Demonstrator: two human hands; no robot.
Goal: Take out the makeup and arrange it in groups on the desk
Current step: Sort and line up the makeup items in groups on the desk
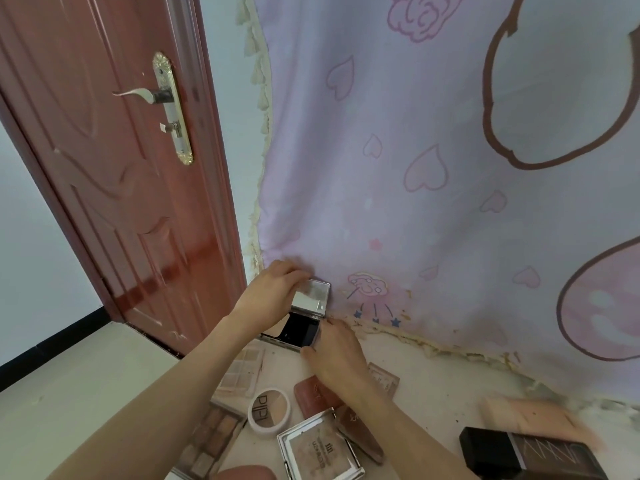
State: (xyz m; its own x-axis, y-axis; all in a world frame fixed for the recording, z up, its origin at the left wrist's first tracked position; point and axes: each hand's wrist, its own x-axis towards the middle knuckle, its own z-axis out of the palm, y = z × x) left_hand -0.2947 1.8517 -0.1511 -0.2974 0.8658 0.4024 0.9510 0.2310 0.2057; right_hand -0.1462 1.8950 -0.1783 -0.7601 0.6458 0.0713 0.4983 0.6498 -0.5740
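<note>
Palettes and a round pot crowd the desk below the curtain. Left hand pinches the open compact's mirrored lid; right hand grips its base.

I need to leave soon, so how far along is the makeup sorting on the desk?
Well underway. Several pieces already lie together on the desk: two eyeshadow palettes, a round compact and a square powder case. The left hand and right hand hold an open mirrored compact by the wall cloth. Whether more remains unpacked isn't visible.
</note>
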